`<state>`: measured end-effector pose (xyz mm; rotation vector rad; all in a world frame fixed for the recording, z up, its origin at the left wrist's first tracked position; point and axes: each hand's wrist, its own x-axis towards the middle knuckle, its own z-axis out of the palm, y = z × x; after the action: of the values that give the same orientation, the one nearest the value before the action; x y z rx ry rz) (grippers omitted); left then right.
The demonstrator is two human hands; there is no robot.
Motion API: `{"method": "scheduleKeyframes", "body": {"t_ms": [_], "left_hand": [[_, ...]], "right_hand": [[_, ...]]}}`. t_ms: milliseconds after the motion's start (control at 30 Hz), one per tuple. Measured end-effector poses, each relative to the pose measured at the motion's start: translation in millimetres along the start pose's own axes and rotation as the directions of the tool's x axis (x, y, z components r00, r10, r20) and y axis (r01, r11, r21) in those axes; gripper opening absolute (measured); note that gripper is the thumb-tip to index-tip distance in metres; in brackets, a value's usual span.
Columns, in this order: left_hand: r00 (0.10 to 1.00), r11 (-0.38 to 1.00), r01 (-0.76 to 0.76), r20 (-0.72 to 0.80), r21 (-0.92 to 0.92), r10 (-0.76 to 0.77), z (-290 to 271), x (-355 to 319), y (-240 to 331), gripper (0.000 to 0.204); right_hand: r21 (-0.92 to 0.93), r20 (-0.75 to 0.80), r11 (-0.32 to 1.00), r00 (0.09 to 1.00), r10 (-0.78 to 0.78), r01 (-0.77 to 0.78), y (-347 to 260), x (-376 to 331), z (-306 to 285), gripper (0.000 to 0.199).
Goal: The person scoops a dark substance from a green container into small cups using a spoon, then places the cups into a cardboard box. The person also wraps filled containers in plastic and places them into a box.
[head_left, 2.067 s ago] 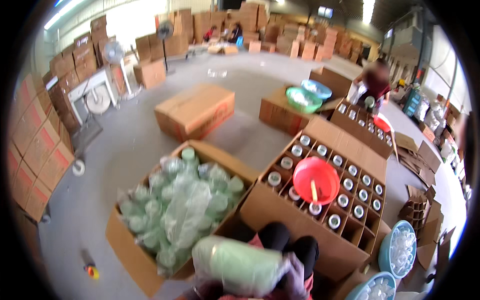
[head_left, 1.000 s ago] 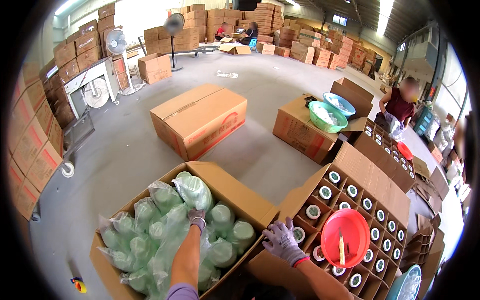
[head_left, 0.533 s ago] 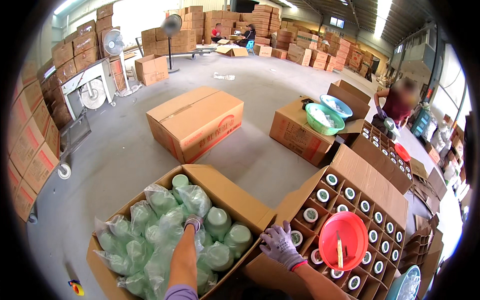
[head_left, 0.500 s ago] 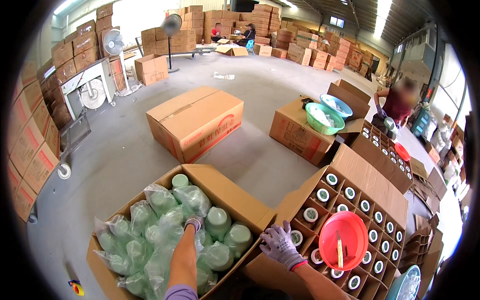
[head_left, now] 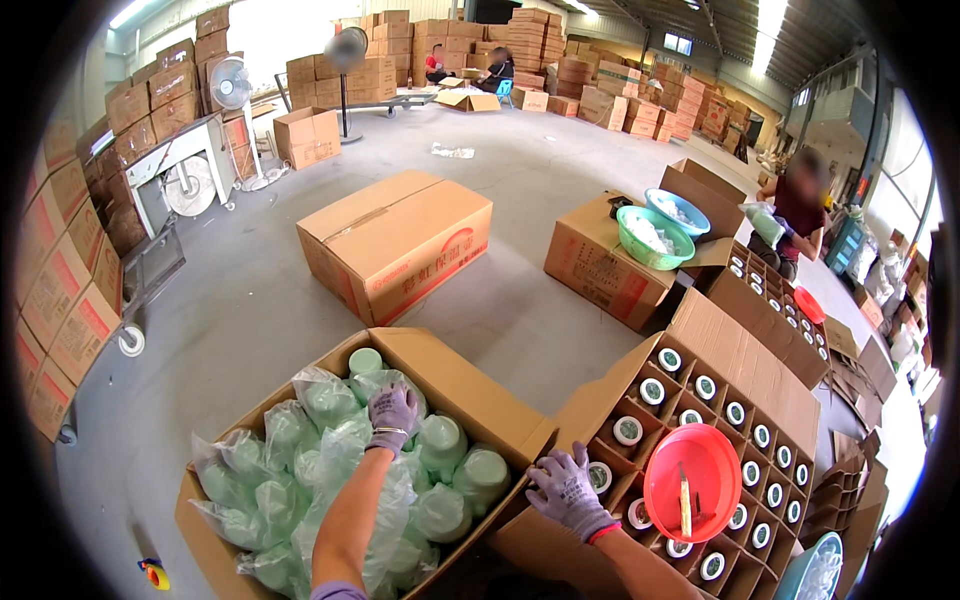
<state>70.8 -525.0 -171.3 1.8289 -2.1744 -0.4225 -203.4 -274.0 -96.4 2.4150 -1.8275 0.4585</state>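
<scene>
Left hand (head_left: pixel 392 412) has just shifted: we now see its back, gloved fingers half curled over a bagged bottle (head_left: pixel 362 384); grip hidden, can't tell. We read that as new contact, with the bottle still inside the left carton (head_left: pixel 470 390). Versus the earlier frame, those fingers sit farther forward, with green bottles (head_left: pixel 437 440) just right. Right hand (head_left: pixel 570 490) matches: fingers spread on the divided carton (head_left: pixel 745 350), nothing held, red bowl (head_left: pixel 715 480) to their right.

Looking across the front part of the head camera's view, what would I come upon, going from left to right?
Small yellow roll → gloved left hand → rightmost green container → gloved right hand → red basin → light-blue basin at the lower right.
</scene>
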Motion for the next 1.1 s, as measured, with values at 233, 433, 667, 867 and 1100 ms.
{"method": "scheduleKeyframes", "body": {"t_ms": [233,433,667,867,1100], "left_hand": [[0.989,0.993,0.010,-0.151,0.121,0.008,28.8,6.7,-14.9,0.065],[0.982,0.991,0.133,0.134,0.024,-0.135,66.3,-5.4,-15.9,0.075],[0.975,0.997,0.068,0.209,0.032,-0.074,47.3,-5.3,-28.9,0.077],[0.990,0.997,-0.051,-0.133,-0.057,0.043,11.9,31.3,-39.5,0.053],[0.947,0.385,-0.059,-0.174,-0.921,-0.270,-71.9,126.1,-169.7,0.017]], "right_hand": [[0.009,0.018,1.000,1.000,-0.005,0.005,-1.5,1.0,-3.8,0.034],[0.028,-0.033,1.000,0.999,-0.013,0.014,2.3,-2.3,1.1,0.034],[0.025,0.000,1.000,1.000,-0.005,0.005,-1.1,5.6,-5.8,0.032],[0.010,0.017,0.999,0.999,0.035,-0.035,-2.7,6.1,-8.6,0.033],[0.018,0.081,1.000,0.997,-0.008,0.006,-9.8,15.4,-5.3,0.036]]}}
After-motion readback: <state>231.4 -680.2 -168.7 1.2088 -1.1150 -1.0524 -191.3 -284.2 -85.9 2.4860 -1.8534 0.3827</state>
